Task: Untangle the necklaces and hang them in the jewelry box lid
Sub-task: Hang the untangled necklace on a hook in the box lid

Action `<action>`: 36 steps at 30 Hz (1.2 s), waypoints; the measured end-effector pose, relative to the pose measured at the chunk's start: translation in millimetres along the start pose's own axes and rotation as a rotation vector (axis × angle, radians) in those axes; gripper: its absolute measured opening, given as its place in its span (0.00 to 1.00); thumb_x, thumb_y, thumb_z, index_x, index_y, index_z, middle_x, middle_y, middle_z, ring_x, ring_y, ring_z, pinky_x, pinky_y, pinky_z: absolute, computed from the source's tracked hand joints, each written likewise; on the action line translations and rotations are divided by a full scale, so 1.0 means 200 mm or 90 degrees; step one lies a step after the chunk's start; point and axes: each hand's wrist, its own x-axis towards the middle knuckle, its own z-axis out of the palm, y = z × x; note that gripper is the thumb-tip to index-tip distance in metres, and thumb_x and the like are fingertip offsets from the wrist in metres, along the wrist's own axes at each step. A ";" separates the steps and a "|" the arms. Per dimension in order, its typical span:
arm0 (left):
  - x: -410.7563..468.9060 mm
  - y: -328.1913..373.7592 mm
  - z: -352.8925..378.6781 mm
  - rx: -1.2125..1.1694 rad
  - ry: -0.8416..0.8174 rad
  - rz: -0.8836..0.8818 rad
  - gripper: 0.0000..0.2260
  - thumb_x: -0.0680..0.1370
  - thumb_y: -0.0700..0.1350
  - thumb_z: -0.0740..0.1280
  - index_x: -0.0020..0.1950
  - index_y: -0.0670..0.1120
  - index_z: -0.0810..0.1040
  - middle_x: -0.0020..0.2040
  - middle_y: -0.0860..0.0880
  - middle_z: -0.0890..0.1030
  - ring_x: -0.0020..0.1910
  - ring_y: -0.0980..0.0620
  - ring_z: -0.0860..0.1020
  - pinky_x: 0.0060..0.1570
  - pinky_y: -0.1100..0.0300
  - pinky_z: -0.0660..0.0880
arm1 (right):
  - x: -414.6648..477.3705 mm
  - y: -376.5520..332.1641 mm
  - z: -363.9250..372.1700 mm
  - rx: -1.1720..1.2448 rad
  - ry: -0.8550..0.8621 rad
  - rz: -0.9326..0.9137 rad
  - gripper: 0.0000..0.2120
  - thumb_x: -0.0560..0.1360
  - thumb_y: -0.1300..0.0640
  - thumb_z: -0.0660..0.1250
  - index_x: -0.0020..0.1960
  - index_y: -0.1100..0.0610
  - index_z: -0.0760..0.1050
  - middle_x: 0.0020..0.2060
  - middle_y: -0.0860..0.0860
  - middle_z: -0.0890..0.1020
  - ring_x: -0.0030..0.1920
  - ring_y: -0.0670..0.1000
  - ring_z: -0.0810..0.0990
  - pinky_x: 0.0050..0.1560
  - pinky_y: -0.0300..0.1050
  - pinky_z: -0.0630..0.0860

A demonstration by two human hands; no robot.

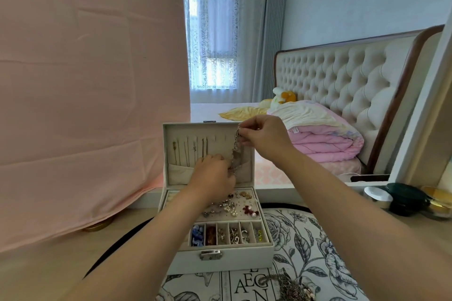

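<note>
Roughly mid-task, my estimate; jewelry box lid (186,126) stands upright behind the box base (220,264), and a row of thin hung necklaces (188,151) already occupies its left and middle, their lower ends dropping into the lid pocket (178,173); right part of the row looks free, a couple of pale tabs there with nothing on them; silver chain (236,151) is the one in work, held taut-ish in front of the lid's right side; right hand (265,138) pinches its top end between thumb and fingertips, right at the lid's upper edge; left hand (212,177) has fingers curled round the lower part, close to the pocket; can't tell whether the top end is on a hook yet; chain looks chunky, bright metal, links bunched toward the bottom, so possibly not fully straightened; left to do: seat this one, then the tangled pile (291,287) lying on the floral mat (305,239) in front of the box, darker chains knotted together, count unclear.
</note>
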 end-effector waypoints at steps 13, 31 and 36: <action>0.03 -0.07 0.06 -0.068 0.062 0.016 0.14 0.79 0.50 0.65 0.64 0.53 0.79 0.59 0.50 0.78 0.61 0.48 0.74 0.63 0.51 0.64 | -0.03 0.27 0.15 -0.556 -0.054 -0.209 0.09 0.73 0.59 0.70 0.52 0.51 0.83 0.47 0.48 0.81 0.46 0.54 0.81 0.44 0.45 0.76; 0.04 -0.10 0.04 -0.135 0.004 0.035 0.13 0.77 0.42 0.62 0.60 0.45 0.80 0.56 0.45 0.75 0.59 0.45 0.72 0.60 0.50 0.72 | -0.12 0.27 0.17 -0.443 -0.026 0.112 0.16 0.72 0.50 0.70 0.28 0.55 0.72 0.29 0.50 0.75 0.36 0.54 0.77 0.29 0.42 0.64; 0.04 -0.10 0.04 -0.134 0.004 0.040 0.16 0.77 0.44 0.63 0.63 0.47 0.80 0.58 0.47 0.77 0.61 0.46 0.72 0.62 0.48 0.72 | -0.04 0.17 0.13 -0.292 0.087 0.005 0.07 0.71 0.53 0.73 0.39 0.56 0.85 0.35 0.51 0.85 0.42 0.52 0.82 0.45 0.47 0.78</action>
